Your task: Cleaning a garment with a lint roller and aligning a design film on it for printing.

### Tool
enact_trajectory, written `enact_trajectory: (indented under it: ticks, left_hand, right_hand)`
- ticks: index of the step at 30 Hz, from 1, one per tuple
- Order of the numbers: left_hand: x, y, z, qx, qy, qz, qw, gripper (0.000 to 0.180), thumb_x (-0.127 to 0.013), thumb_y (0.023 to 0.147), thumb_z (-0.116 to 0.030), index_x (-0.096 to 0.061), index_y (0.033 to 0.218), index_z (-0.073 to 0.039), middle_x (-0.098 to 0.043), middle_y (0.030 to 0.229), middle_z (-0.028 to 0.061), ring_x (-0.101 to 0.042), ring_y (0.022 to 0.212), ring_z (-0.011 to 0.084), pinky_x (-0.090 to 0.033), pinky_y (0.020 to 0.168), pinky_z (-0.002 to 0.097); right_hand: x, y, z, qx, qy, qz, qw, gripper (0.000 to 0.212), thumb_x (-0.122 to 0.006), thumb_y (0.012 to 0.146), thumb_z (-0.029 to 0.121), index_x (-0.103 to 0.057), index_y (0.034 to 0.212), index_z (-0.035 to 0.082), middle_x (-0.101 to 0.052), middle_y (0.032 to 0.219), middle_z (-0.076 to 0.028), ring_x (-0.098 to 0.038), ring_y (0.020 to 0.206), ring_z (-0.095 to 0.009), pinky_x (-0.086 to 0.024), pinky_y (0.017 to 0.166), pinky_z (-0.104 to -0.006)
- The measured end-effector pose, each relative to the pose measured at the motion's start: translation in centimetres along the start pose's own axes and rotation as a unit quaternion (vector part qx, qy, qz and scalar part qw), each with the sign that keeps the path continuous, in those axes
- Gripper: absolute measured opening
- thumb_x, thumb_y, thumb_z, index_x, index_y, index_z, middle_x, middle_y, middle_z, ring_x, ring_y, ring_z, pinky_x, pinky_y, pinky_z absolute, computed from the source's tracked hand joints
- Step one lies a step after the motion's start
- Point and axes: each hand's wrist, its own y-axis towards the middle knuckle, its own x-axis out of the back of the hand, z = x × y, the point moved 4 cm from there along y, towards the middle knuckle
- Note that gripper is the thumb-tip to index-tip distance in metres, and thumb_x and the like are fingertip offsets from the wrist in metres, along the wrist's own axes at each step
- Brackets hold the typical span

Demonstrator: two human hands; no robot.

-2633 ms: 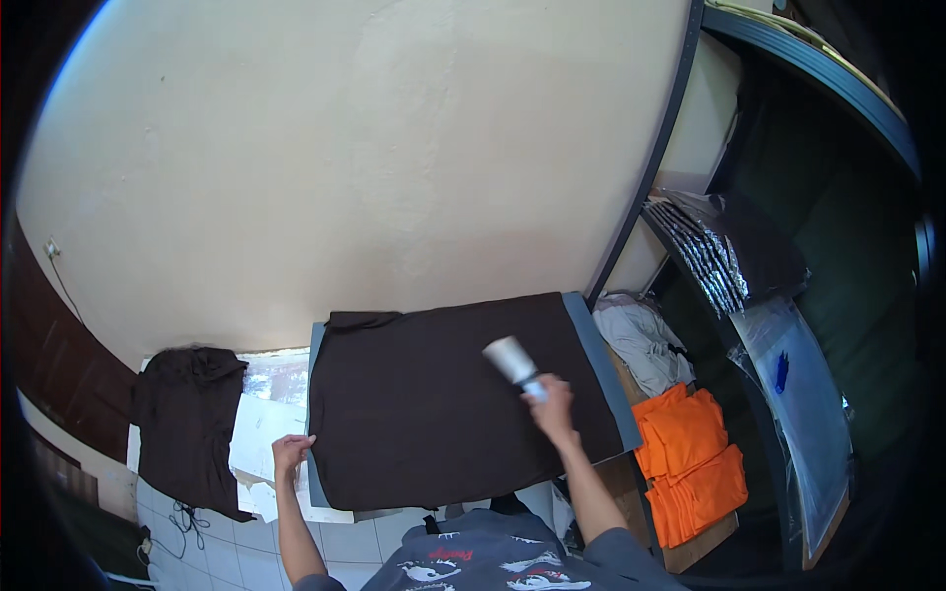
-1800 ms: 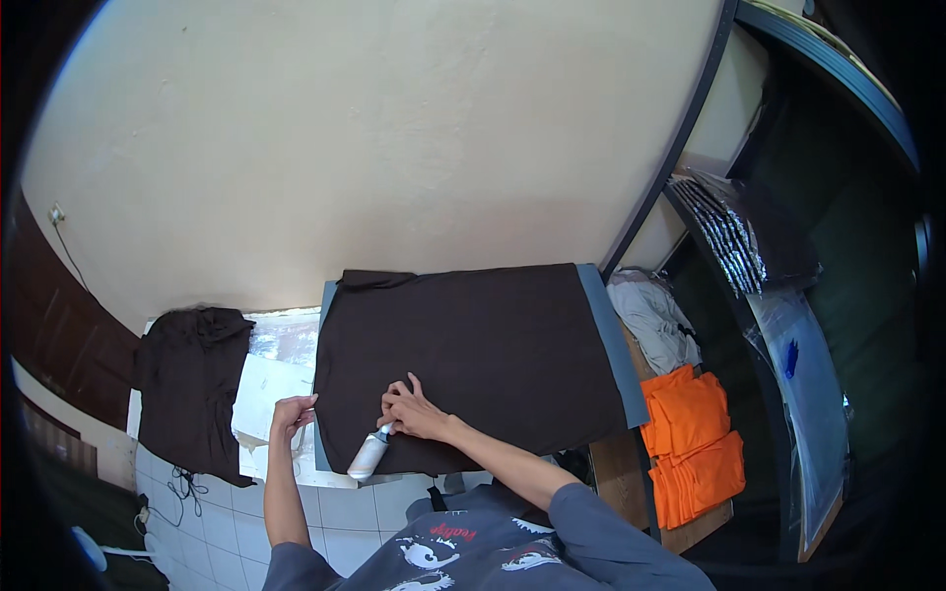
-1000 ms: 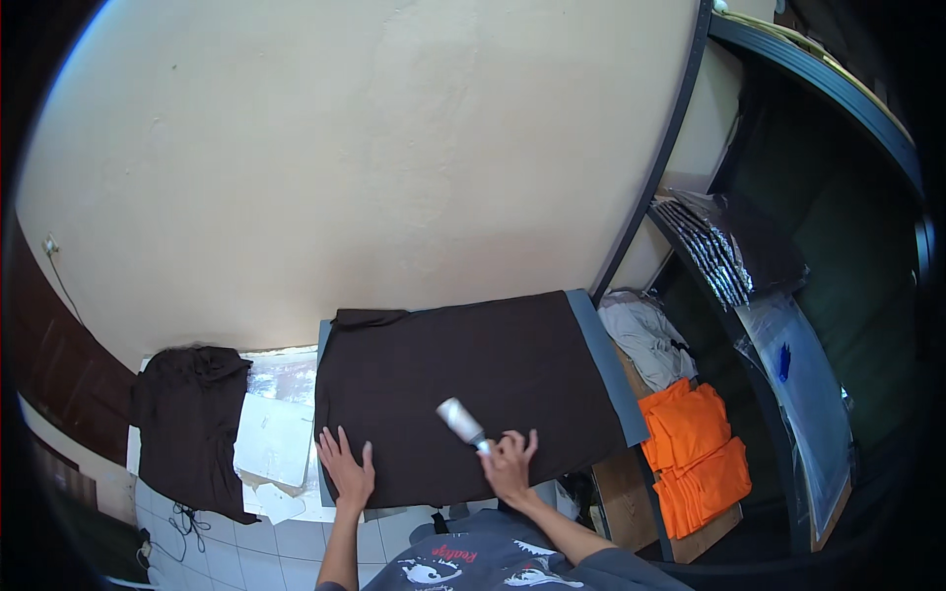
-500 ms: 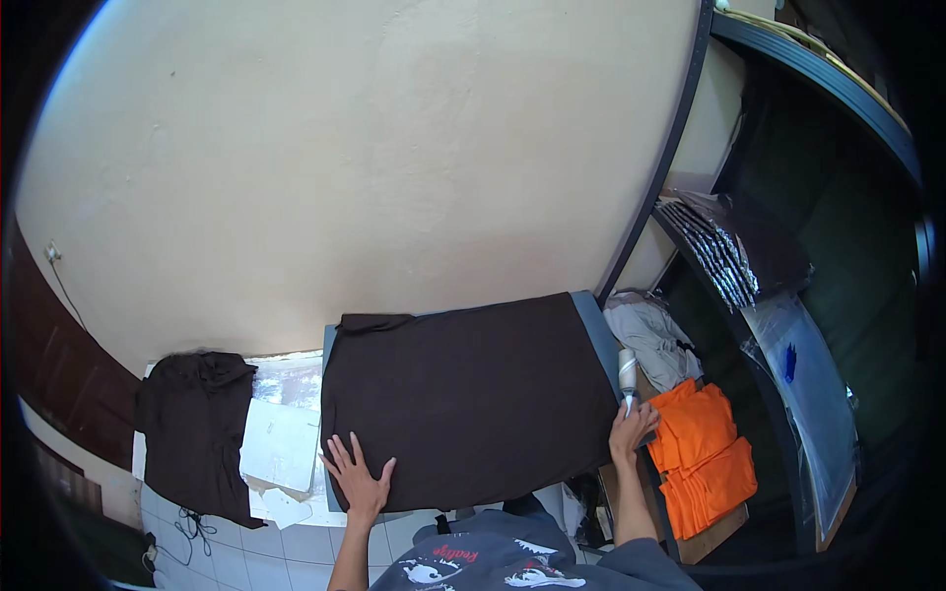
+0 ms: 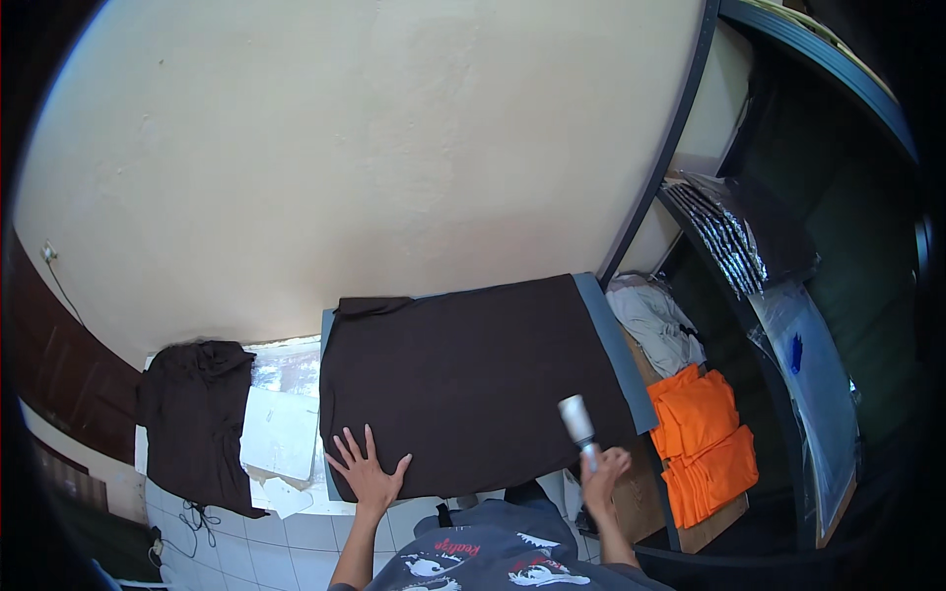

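A dark brown cloth lies spread over a blue-grey board, with one corner folded over at the far left. My left hand rests on the cloth's near left corner, fingers spread flat. Closed around a white handle, my right hand holds a lint roller whose white roll is over the cloth's near right part. Whether the roll touches the cloth I cannot tell.
Left of the board are a white box-like slab and a heap of dark cloth. Folded orange cloth and crumpled grey cloth lie on the right. A shelf rack holds silvery packets and clear plastic sheets.
My right hand has brought the lint roller from beside the board's right edge leftward and nearer, over the cloth. My left hand stays flat on the near left corner.
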Motion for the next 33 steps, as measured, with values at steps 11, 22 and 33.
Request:
enact_trajectory:
  ticks: [11, 22, 33]
  left_hand:
    - [-0.5, -0.3, 0.2, -0.006, 0.006, -0.012, 1.0, 0.111, -0.059, 0.081, -0.081, -0.029, 0.162, -0.012, -0.01, 0.167, 0.0295, 0.001, 0.154, 0.052, 0.009, 0.117, 0.0734]
    - [-0.1, -0.2, 0.1, -0.001, 0.007, -0.005, 1.0, 0.112, -0.063, 0.081, -0.078, -0.024, 0.164, -0.014, -0.007, 0.169, 0.027, 0.001, 0.155, 0.0502, 0.009, 0.117, 0.0718]
    - [-0.2, -0.5, -2.0, -0.024, -0.033, -0.016, 0.999, 0.106, -0.061, 0.086, -0.073, -0.032, 0.159, -0.001, -0.014, 0.164, 0.0344, -0.004, 0.154, 0.0511, 0.009, 0.119, 0.0706]
  right_hand:
    - [1.7, -0.7, -6.5, -0.05, 0.269, -0.11, 0.955, 0.01, -0.069, 0.093, 0.005, -0.071, 0.091, -0.005, -0.056, 0.077, -0.013, -0.053, 0.078, -0.024, -0.041, 0.073, -0.0382]
    - [-0.2, -4.8, -6.3, -0.283, 0.534, 0.166, 0.779, 0.024, -0.062, 0.103, 0.013, -0.07, 0.097, -0.008, -0.064, 0.075, -0.008, -0.068, 0.059, -0.017, -0.055, 0.053, -0.0296]
    - [1.3, 4.1, -1.8, -0.215, 0.201, -0.16, 0.942, 0.029, -0.068, 0.098, 0.024, -0.071, 0.101, -0.004, -0.07, 0.093, -0.022, -0.069, 0.088, -0.039, -0.051, 0.077, -0.0471]
